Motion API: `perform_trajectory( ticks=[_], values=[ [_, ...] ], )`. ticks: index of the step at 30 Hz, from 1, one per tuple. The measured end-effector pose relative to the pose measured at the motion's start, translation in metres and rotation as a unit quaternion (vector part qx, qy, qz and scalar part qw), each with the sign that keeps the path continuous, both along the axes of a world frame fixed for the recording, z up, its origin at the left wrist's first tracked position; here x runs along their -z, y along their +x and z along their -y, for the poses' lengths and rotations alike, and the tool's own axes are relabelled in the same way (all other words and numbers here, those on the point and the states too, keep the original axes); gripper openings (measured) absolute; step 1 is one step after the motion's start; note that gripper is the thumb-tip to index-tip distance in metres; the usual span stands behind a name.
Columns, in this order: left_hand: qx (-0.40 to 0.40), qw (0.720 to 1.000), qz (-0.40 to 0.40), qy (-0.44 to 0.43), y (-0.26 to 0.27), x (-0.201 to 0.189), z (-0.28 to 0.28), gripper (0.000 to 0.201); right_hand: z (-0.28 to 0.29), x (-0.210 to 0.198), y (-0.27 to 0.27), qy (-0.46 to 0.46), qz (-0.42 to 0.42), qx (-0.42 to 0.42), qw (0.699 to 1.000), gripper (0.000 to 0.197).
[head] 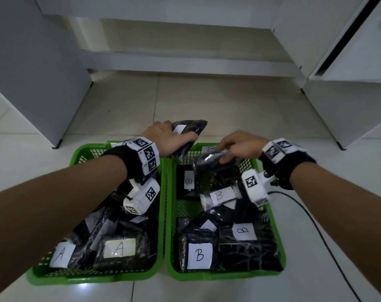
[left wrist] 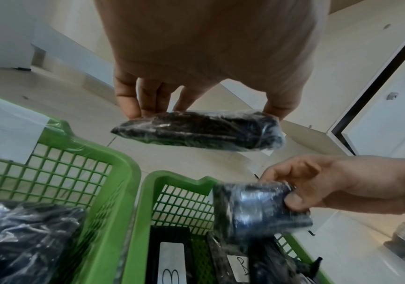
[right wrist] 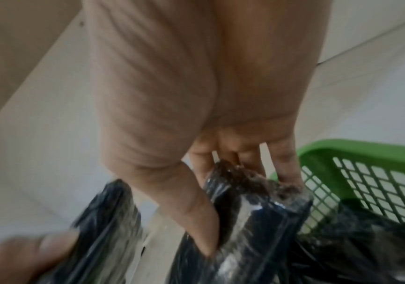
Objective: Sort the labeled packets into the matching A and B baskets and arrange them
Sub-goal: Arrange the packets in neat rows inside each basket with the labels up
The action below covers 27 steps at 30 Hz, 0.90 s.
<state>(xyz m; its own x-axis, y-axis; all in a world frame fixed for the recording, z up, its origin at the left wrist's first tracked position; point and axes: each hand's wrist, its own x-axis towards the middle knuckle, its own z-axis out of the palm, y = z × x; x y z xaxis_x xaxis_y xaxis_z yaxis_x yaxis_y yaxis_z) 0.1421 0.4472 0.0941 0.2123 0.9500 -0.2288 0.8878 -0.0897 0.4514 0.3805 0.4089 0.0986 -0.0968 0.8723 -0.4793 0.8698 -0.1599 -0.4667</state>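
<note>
A pale tiled floor (head: 207,101) carries two green mesh baskets set side by side, their inner rims touching. The left basket (head: 76,155) bears an A tag on its far wall and holds black plastic-wrapped packets, two of them at its near end showing white A labels (head: 119,247). The right basket (head: 282,253), tagged B on its far wall, holds more wrapped packets, among them one at the near left with a large B label (head: 199,256), one beside it with a B label lying sideways, and a white-banded roll (head: 220,196) in the middle.

Both forearms reach over the baskets, each wrist wearing a black band with white marker blocks. The left hand (head: 170,138), past the far rim where the two baskets meet, grips a long dark packet (left wrist: 198,130) between fingers and thumb; the packet hangs in the air above the floor, its white label too small to read. The right hand (head: 239,147), over the far end of the right basket, pinches a shorter shiny packet (left wrist: 257,207) by one end, its thumb pressed on the wrap. This packet is held above the others in the B basket. A black cable (head: 311,216) trails across the floor to the right.
</note>
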Motion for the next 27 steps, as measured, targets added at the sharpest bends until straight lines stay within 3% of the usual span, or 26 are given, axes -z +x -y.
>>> perform_trajectory(
  ticks=[5,10,19,23,27],
  values=[
    [0.019,1.0,-0.007,-0.017,0.011,0.0,0.004,0.104,0.009,0.004,0.025,0.058,-0.002,0.13,0.99,0.023],
    [0.035,0.999,-0.014,-0.022,0.019,0.001,0.006,0.102,0.023,0.014,0.032,0.028,0.144,0.1,0.984,0.028],
    [0.027,0.999,-0.018,-0.037,0.027,0.005,0.012,0.109,0.033,0.015,0.03,-0.108,0.028,0.125,0.986,0.028],
    [0.007,0.998,0.023,-0.056,0.031,0.007,0.018,0.121,0.046,0.016,0.028,-0.196,0.012,0.114,0.974,0.03],
    [0.024,0.998,0.042,-0.051,0.032,0.008,0.02,0.121,0.057,0.014,0.032,-0.205,0.02,0.122,0.971,0.034]
  ],
)
